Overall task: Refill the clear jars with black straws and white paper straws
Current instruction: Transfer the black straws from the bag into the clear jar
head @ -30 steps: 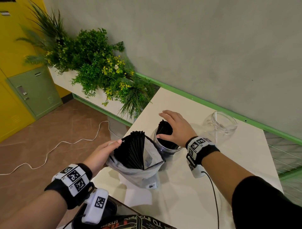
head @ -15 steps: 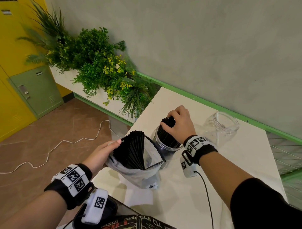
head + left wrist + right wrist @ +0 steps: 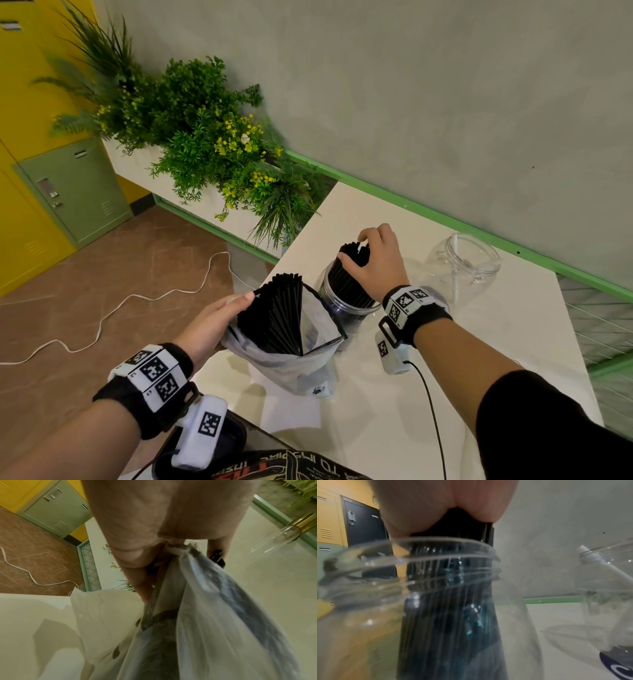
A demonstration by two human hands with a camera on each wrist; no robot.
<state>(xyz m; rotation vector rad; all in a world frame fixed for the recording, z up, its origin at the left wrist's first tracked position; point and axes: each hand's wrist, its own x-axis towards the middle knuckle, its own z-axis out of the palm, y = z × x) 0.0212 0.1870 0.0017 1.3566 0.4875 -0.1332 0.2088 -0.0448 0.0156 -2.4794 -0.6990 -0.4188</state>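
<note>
A clear jar (image 3: 337, 310) stands on the white table (image 3: 513, 342) and holds a bunch of black straws (image 3: 349, 270). My right hand (image 3: 373, 260) curls round the tops of those straws; the right wrist view shows the bunch (image 3: 453, 601) going down through the jar's mouth (image 3: 412, 555). Just left of the jar stands a clear plastic bag (image 3: 291, 359) full of more black straws (image 3: 274, 315). My left hand (image 3: 212, 322) grips the bag's left edge (image 3: 181, 553), thumb at the rim. A second clear jar (image 3: 462, 263) stands empty to the right.
A planter of green plants (image 3: 205, 137) runs along the wall beyond the table's left end. A white cable (image 3: 120, 305) lies on the brown floor. Lockers (image 3: 78, 185) stand at far left. A black pouch (image 3: 205, 442) sits at the table's near edge. White paper (image 3: 96, 615) lies under the bag.
My right hand went from lying over the straws in the jar to curling round their tops, and moved slightly up and away. The left hand and bag stayed put.
</note>
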